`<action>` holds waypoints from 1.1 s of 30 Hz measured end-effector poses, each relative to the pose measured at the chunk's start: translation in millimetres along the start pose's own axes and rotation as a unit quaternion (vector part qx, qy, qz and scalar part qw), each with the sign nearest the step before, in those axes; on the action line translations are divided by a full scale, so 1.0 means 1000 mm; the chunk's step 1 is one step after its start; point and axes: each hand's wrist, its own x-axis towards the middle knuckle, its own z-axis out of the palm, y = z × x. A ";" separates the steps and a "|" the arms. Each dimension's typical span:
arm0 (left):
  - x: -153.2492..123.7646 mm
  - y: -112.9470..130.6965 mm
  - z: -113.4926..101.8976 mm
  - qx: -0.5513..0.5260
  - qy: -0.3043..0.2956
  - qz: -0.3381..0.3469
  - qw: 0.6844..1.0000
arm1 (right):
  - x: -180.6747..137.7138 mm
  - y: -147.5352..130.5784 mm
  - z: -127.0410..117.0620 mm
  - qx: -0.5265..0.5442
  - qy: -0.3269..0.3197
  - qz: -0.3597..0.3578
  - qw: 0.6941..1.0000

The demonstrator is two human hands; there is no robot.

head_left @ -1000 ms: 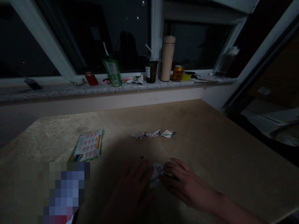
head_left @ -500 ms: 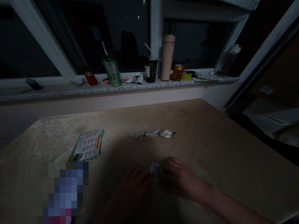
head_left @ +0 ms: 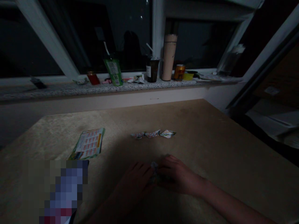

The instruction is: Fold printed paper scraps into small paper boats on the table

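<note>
Paper (head_left: 154,165), small and pale, lies between the two hands near the front of the bench (head_left: 210,140), its upper part showing above the fingers. The left hand (head_left: 136,177) touches it from the left side, back of the hand up, fingers pointing forward. The right hand (head_left: 178,172) meets it from the right, fingers bent inward. Shadow hides the fingertips, so I cannot tell whether either grip is pinching the paper or only pressing on it. Whether the paper lies flat on the wood is hidden too.

Beyond the hands, three folded pieces (head_left: 152,134) with coloured print lie in a row across the bench, end to end, the right one whitest. Well to their left is a stack (head_left: 90,143) of printed sheets, green at the edges, set at a slant.

Behind the bench runs a speckled sill (head_left: 88,89). On it, from left to right, stand a red jar (head_left: 93,78), a green cup (head_left: 114,71) with a straw, a dark cup (head_left: 152,71) with a white label and straw, a tall pinkish flask (head_left: 169,57), a gold can (head_left: 179,72) and a yellow tub (head_left: 188,76). Dark window (head_left: 130,28) panes rise behind them.
</note>
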 end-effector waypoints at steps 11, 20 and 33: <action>0.000 -0.008 0.004 -0.029 0.010 0.013 0.999 | 0.003 0.000 -0.004 0.060 -0.001 0.037 0.998; -0.002 -0.012 0.000 -0.118 0.025 -0.006 0.993 | 0.005 0.005 0.007 0.018 0.028 0.030 0.999; 0.000 -0.015 0.004 -0.127 0.027 -0.021 0.991 | 0.005 0.007 0.015 -0.173 -0.014 0.040 0.984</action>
